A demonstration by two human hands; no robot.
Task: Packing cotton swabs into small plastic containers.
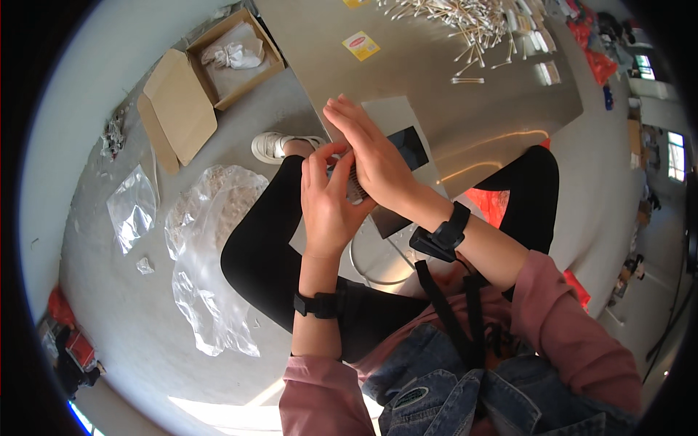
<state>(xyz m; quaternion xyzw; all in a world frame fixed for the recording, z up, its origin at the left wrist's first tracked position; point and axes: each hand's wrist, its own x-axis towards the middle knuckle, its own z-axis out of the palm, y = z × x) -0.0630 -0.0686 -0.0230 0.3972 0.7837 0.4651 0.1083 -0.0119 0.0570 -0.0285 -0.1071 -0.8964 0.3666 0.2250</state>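
Observation:
My left hand (329, 200) has its fingers bent around a small bundle (355, 185) that shows a row of thin, close-set strips, perhaps swab sticks; most of it is hidden between my hands. My right hand (374, 156) lies flat against the other side of the bundle, fingers stretched out and pointing away from me. Under and beside the hands is a light flat board (389, 110) with a black rectangular panel (408, 148). Farther off on the metal table (320, 43), a loose heap of cotton swabs (472, 22) lies beside a yellow and white card (361, 45).
Small clear packs (547, 72) lie at the table's far right. On the floor to the left are an opened cardboard box (174, 109) with white wrapping (236, 47), a large clear plastic bag (218, 276) and a smaller clear bag (133, 207). Red plastic (491, 206) shows between my legs.

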